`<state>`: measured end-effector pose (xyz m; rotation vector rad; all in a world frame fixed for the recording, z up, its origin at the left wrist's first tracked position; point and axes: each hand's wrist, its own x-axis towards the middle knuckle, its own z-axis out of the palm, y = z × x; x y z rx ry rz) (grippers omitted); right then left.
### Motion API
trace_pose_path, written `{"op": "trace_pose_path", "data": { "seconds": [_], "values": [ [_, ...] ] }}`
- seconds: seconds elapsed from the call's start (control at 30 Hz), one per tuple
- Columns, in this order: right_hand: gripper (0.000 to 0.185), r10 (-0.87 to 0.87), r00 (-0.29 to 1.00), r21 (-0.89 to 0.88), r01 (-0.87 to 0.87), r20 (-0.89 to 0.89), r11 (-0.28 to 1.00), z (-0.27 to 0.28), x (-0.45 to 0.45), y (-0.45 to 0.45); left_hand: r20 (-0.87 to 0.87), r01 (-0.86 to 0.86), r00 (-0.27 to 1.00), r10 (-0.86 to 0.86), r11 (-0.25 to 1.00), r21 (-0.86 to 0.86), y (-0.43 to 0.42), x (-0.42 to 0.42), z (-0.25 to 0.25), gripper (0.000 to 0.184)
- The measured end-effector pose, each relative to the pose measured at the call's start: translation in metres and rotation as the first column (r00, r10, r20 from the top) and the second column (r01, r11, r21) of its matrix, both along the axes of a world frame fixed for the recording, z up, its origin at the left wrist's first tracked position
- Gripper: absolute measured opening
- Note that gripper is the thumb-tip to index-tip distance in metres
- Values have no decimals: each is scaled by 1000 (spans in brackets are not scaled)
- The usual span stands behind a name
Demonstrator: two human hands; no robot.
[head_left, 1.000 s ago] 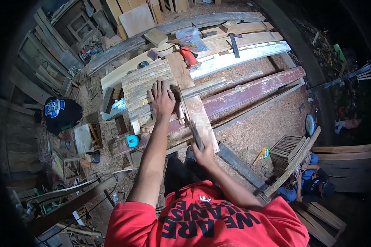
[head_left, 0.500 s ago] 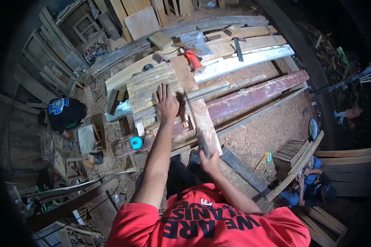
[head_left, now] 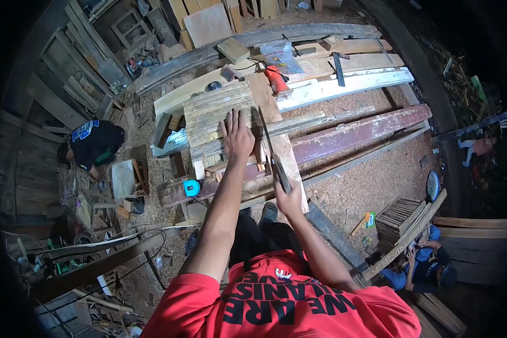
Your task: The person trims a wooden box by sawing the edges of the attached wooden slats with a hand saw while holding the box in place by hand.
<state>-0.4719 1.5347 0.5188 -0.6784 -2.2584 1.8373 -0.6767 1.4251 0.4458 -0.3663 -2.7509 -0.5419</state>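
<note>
My left hand (head_left: 239, 139) lies flat, fingers stretched out, on a panel of narrow wooden slats (head_left: 213, 115). My right hand (head_left: 289, 198) is wrapped round the handle of a handsaw (head_left: 268, 138), its long thin blade seen nearly edge-on and pointing away from me. The blade runs beside the panel's right edge, over a wide pale plank (head_left: 288, 155). Whether the teeth touch the slats I cannot tell. A teal tape measure (head_left: 191, 187) sits to the left, near my left forearm.
A red power tool (head_left: 276, 79), a clear plastic bag (head_left: 281, 53) and a black try square (head_left: 339, 69) lie on boards beyond. A maroon beam (head_left: 360, 135) extends right. One person (head_left: 96, 141) crouches left; another (head_left: 428, 262) sits at lower right. Sawdust covers the ground.
My right hand and the saw have moved forward, away from my body. My left hand stays flat on the slats. The whole view has shifted slightly.
</note>
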Motion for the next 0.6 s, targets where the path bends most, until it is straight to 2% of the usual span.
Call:
{"op": "trace_pose_path", "data": {
  "seconds": [0.03, 0.07, 0.1, 0.13, 0.2, 0.23, 0.27, 0.33, 0.37, 0.4, 0.43, 0.47, 0.5, 0.53, 0.6],
  "values": [
    [26, 16, 1000, 32, -16, 1, 999, -17, -25, 2, -2, 3, 1000, -3, 1000, 2, 0, 0, -1, 54],
    [27, 5, 996, 31, -2, -86, 1000, -27, -49, 3, -5, 4, 1000, -4, 1000, 5, 0, -1, -2, 52],
    [25, -15, 1000, -23, 15, -17, 1000, -31, -68, 5, -45, 4, 999, -3, 1000, 14, 1, -2, -3, 49],
    [25, -30, 999, -182, 23, -34, 983, -30, -76, 3, -71, -16, 997, 15, 1000, -13, 1, -4, -1, 48],
    [24, 72, 997, -56, -72, -5, 996, -10, -51, 7, 7, -23, 1000, 23, 1000, 18, 1, -3, 5, 52],
    [20, 99, 989, -55, -93, 107, 994, 8, -22, 8, 1, -20, 1000, 20, 998, 59, 2, -2, 3, 54],
    [16, 33, 993, 6, -33, -117, 999, -6, 8, 3, -1, -19, 1000, 19, 999, 45, 2, -1, 2, 55],
    [16, 80, 997, -48, -79, 17, 996, 7, 57, -1, 13, -22, 1000, 21, 999, 38, 4, -4, -1, 56],
    [16, 40, 996, -60, -35, 78, 998, -7, 58, 6, 52, -22, 998, 21, 1000, 19, 4, -3, 0, 57],
    [16, -3, 991, -77, 14, 137, 997, -21, 54, 8, 58, -15, 998, 14, 1000, 25, 1, 4, 0, 57],
    [20, -52, 998, -107, 47, -46, 993, -18, 27, 8, 47, -15, 999, 13, 999, 37, 3, 2, 4, 57],
    [23, -19, 994, 51, 25, -107, 998, -1, -1, 10, 38, -18, 999, 16, 999, 51, 3, 1, 7, 56],
    [26, -20, 996, 38, 24, -91, 999, 19, -28, 11, 28, -11, 1000, 10, 999, 48, 3, 0, 8, 56],
    [29, 25, 1000, -113, -23, 11, 993, 12, -47, 17, 27, -12, 1000, 11, 999, 48, 2, 2, 6, 56],
    [29, 38, 999, -57, -39, -13, 998, -10, -47, 15, 13, 4, 1000, -5, 999, 47, 1, -3, 2, 56]
  ]
}}
